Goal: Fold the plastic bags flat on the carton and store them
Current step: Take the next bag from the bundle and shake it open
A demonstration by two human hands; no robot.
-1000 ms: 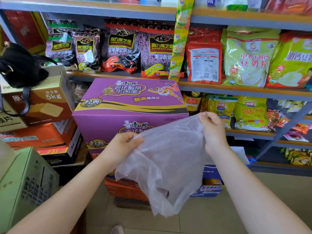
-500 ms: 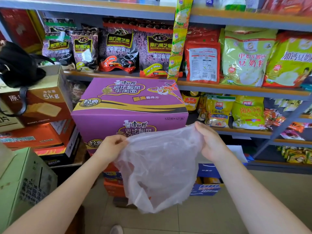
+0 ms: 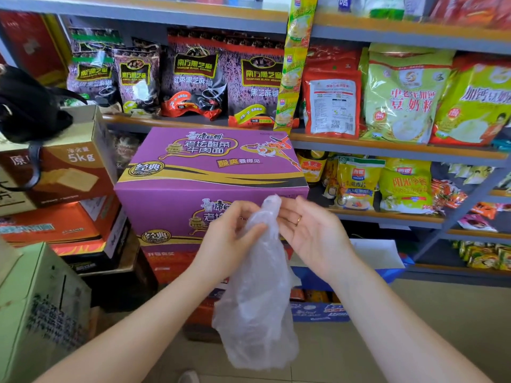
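Observation:
A thin, clear plastic bag (image 3: 257, 313) hangs bunched into a narrow strip in front of the purple noodle carton (image 3: 210, 175). My left hand (image 3: 225, 240) grips the bag near its top, with fingers and thumb curled round the gathered film. My right hand (image 3: 313, 236) is just to the right with its palm turned towards me. Its fingers are fairly straight and their tips touch the bag's upper end. The carton's flat top is bare and lies a little beyond and above both hands.
Shop shelves (image 3: 387, 145) packed with food packets run behind and to the right of the carton. Stacked boxes (image 3: 63, 172) with a black bag (image 3: 25, 106) on top stand to the left. A green carton (image 3: 36, 305) is at the near left. Tiled floor lies below.
The bag was held spread wide between my two hands. They have now come together and dropped lower, so the bag is gathered into a narrow hanging bunch.

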